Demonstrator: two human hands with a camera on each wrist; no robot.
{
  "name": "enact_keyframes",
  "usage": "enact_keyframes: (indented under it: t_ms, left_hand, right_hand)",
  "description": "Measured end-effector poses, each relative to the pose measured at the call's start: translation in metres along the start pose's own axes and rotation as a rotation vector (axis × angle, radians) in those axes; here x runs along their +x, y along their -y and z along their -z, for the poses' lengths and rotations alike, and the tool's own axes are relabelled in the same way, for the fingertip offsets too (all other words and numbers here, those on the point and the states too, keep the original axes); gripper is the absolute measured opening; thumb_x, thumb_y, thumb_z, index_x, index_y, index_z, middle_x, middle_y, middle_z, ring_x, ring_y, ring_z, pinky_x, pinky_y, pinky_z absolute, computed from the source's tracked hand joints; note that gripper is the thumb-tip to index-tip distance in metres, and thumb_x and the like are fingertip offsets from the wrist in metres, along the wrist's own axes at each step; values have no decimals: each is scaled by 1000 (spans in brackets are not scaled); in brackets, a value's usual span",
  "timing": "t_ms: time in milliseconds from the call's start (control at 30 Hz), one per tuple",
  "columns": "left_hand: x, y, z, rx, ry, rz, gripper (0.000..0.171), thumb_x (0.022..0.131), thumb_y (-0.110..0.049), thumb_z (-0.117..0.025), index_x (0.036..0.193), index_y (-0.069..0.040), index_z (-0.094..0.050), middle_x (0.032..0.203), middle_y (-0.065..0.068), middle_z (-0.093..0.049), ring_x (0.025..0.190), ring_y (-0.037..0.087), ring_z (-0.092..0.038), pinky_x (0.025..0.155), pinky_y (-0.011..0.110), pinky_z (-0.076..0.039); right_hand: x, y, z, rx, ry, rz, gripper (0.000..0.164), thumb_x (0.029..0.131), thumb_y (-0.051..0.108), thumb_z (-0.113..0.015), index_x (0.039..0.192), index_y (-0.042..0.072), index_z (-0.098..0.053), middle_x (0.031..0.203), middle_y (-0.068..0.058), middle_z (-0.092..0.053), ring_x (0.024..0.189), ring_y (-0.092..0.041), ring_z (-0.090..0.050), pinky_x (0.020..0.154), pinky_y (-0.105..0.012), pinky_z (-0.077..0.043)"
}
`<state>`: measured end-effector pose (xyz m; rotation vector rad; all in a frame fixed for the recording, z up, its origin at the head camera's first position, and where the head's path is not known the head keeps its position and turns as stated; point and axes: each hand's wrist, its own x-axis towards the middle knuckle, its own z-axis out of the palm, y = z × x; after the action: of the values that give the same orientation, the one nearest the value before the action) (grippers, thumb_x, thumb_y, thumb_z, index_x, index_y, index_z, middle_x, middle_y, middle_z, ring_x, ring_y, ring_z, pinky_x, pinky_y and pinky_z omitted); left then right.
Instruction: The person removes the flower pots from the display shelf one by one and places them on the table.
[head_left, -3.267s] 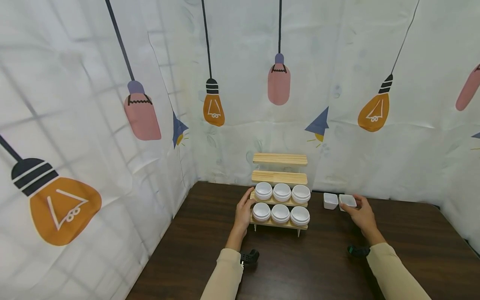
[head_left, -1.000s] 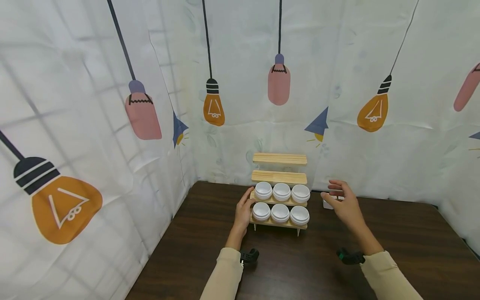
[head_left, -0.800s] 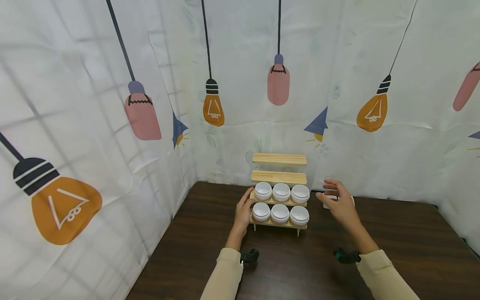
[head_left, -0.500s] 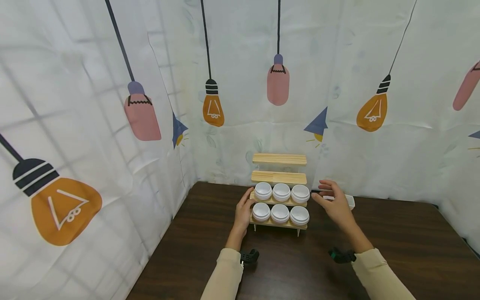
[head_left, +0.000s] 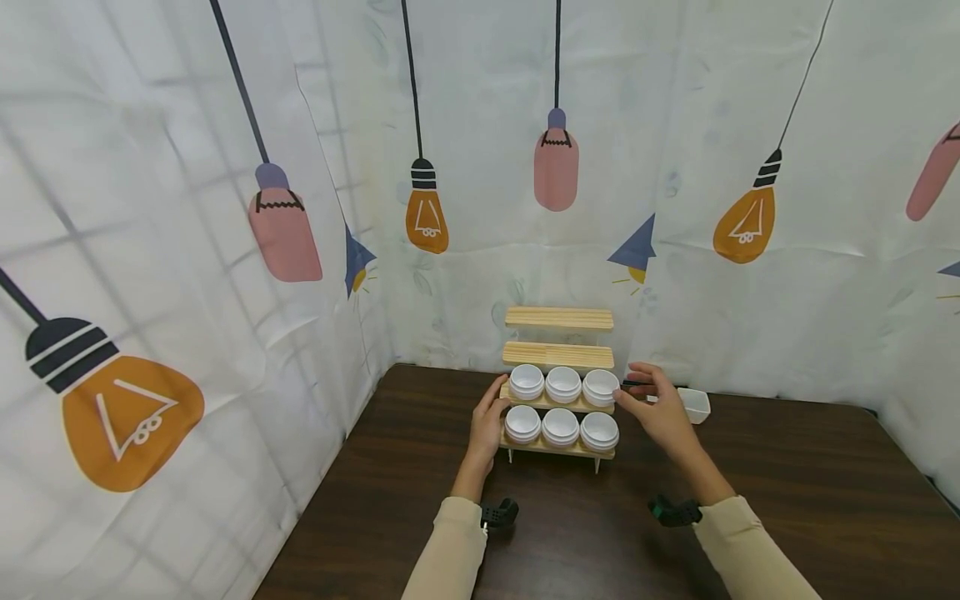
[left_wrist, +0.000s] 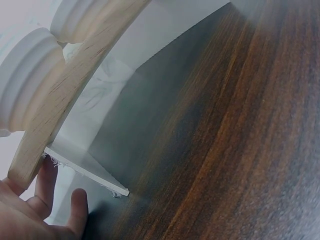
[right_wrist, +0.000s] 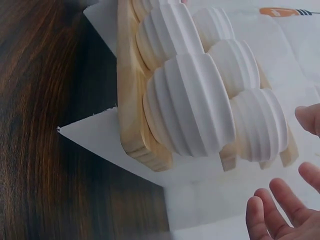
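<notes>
A tiered wooden stand (head_left: 558, 356) with white side supports stands against the back wall. White ribbed round bowls (head_left: 562, 383) sit on its two lower shelves in rows; the two upper slats are bare. My left hand (head_left: 487, 421) holds the stand's left end; in the left wrist view, fingers (left_wrist: 46, 187) lie around the end of a wooden shelf (left_wrist: 75, 85). Just right of the stand is my right hand (head_left: 663, 417), thumb and fingers spread with nothing between them. In the right wrist view its fingers (right_wrist: 287, 200) are apart from the nearest ribbed bowl (right_wrist: 190, 107).
Behind and right of my right hand stands a white square cup (head_left: 696, 406). Another white square cup (head_left: 652, 398) is mostly hidden by that hand. The dark wood table (head_left: 585, 533) meets a pale fabric wall (head_left: 465, 308) printed with lamps.
My right hand has left the right square cup and moved left to beside the stand, uncovering that cup and covering much of the other. My left hand stays on the stand.
</notes>
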<state>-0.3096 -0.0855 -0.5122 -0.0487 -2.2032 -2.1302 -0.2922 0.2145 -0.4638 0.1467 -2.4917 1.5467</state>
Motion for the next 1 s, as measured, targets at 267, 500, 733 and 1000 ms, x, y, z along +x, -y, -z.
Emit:
enact_keyframes:
  t_ms: [267,500,733,1000]
  left_hand:
    - [3,12,-3,-21,-35,-34,48,103,-22,-51,150,-30,-53,160,3,-46,151,31,-36,121,58,-29]
    - [3,11,-4,-27,-41,-34,48,102,-22,-50,149,-32,-54,158,2,-49,150,29,-39,122,56,-29]
    - [3,12,-3,-19,-41,-31,48,102,-23,-50,149,-31,-54,159,3,-48,150,31,-39,121,58,-30]
    - [4,12,-3,-25,-42,-28,48,102,-24,-52,150,-27,-54,159,1,-48,150,31,-38,121,58,-29]
  right_hand:
    - [1,-1,-7,21,5,-9,68,95,31,-74,150,7,-44,142,-23,-53,121,-38,-56,82,-24,-50]
    - [2,-4,-12,18,21,-17,68,95,35,-73,151,9,-44,142,-21,-54,123,-38,-55,85,-31,-49]
    - [3,-2,-17,17,35,-29,68,96,37,-72,152,10,-44,142,-22,-54,124,-38,-55,87,-33,-49]
    - [4,3,-24,34,33,-1,65,95,30,-74,149,7,-47,139,-24,-57,120,-37,-59,86,-29,-49]
